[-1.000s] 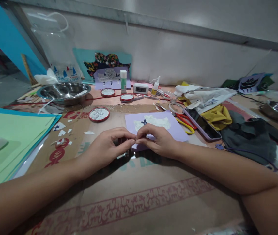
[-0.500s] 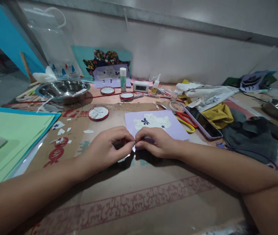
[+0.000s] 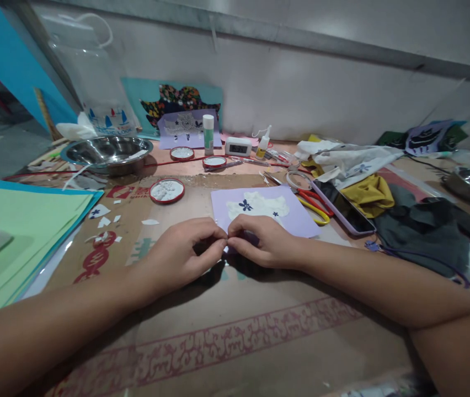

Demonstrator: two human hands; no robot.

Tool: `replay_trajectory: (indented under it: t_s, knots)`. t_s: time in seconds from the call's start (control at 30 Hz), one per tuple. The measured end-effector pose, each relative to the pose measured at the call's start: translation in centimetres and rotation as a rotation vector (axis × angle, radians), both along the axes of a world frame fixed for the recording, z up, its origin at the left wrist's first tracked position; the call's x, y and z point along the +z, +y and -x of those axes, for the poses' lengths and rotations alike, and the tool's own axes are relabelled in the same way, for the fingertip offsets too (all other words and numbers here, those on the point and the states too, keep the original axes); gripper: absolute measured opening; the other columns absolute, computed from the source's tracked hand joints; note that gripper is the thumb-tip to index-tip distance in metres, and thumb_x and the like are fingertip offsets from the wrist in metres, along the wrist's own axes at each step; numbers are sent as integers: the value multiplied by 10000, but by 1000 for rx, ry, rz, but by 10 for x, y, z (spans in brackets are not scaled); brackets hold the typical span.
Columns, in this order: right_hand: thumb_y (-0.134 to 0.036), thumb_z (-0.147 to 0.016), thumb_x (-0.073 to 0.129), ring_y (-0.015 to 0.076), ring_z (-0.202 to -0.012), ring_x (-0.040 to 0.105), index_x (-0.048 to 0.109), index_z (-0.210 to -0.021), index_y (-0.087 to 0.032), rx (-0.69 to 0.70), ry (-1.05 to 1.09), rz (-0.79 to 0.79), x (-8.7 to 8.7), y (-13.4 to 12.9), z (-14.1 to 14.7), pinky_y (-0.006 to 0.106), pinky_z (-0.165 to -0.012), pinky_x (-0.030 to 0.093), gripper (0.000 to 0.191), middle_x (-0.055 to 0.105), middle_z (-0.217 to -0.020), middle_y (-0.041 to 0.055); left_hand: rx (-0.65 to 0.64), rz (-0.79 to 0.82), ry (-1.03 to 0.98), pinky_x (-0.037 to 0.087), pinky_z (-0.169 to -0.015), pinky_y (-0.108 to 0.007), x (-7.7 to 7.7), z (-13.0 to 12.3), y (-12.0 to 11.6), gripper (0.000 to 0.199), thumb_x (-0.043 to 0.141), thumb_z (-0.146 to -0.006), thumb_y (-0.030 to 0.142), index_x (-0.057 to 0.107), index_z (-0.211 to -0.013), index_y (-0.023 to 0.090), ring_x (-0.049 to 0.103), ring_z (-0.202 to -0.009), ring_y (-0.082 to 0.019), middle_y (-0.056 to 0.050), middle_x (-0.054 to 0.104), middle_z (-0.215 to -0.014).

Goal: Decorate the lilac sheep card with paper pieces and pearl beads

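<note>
My left hand and my right hand meet fingertip to fingertip over the cardboard, at the near edge of a purple card. Both are closed in a pinch. Whatever lies between the fingertips is too small to make out. On the card is a white fabric shape with a large dark flower and a smaller dark flower. My right hand covers part of the card's near side. Left of the card stands a red-rimmed lid holding small white pieces.
Green paper sheets lie at the left, below a steel bowl. A glue stick, a small digital clock and a glue bottle stand at the back. Scissors, a phone and cloth scraps lie right.
My left hand's fingers have drawn down slightly, and the joined fingertips have shifted a little left. The card and the things around it stay where they were.
</note>
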State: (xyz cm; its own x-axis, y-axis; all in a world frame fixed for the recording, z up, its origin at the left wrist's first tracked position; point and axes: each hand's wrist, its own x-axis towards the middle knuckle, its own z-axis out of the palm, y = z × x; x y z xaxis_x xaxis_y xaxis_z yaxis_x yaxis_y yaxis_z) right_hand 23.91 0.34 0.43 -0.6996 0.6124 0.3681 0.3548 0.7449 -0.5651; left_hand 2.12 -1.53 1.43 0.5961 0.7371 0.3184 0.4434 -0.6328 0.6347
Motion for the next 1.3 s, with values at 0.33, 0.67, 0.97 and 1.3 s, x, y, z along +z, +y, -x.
replay_trajectory:
  t_s: [0.33,0.67,0.97,1.3]
  knots:
    - [-235,-970,543,155,-735,630,612,-931,-182,85,-26,-15,-2,2,0,244,-684,466,96,712,-841,47,15,51,6,400,-583,-190,1,-2,2,155,527,-819,161,638,-713,175,550,-616,-95,32,621,-663]
    - [-271,-986,540,155,-717,622,610,-933,-176,77,-34,-39,-3,1,0,243,-669,458,129,706,-824,47,17,81,15,399,-590,-195,1,-2,1,159,513,-824,171,627,-712,175,546,-624,-98,31,619,-675]
    - [-301,-989,534,155,-710,614,611,-921,-174,59,-33,-57,-2,0,2,248,-671,455,163,705,-818,51,10,47,24,392,-592,-202,-1,-2,2,158,512,-832,182,607,-707,172,536,-625,-101,27,608,-673]
    - [-323,-992,524,165,-732,614,606,-924,-181,24,-74,-58,-3,-2,3,261,-682,461,177,697,-823,52,11,55,30,399,-593,-209,1,-2,2,153,510,-806,166,614,-695,176,544,-620,-108,24,610,-661]
